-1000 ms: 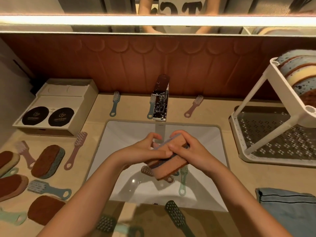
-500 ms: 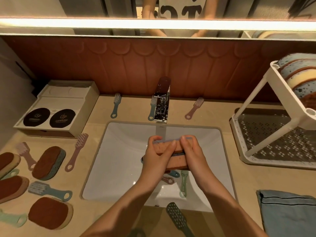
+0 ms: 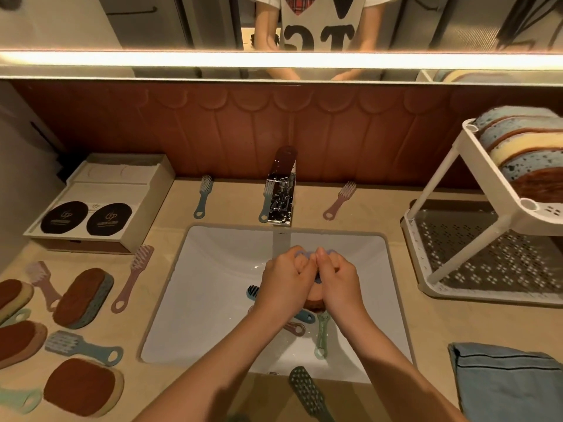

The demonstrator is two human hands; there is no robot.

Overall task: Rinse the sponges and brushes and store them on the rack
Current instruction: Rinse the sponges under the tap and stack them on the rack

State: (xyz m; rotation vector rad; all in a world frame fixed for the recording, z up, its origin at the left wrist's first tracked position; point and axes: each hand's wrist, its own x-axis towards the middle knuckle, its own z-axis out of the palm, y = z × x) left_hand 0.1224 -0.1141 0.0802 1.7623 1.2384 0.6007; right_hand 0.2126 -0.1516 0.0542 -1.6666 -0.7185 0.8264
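Observation:
My left hand and my right hand squeeze one sponge together over the white sink, under the chrome faucet. The sponge is folded between my fists; only its orange-brown underside and a bluish top edge show. Below my hands several small brushes lie in the basin: a blue one, a green one, a pink one. The white rack stands at the right, with several sponges stacked on its upper tier.
On the counter at left lie several brown-topped sponges and brushes. A cardboard box sits at back left. More brushes lie beside the faucet. A dark green brush rests at the sink's front edge, a blue towel at lower right.
The sponge was held flat and stretched between both hands; now my fists have closed together and crushed it. My hands have moved slightly back toward the faucet.

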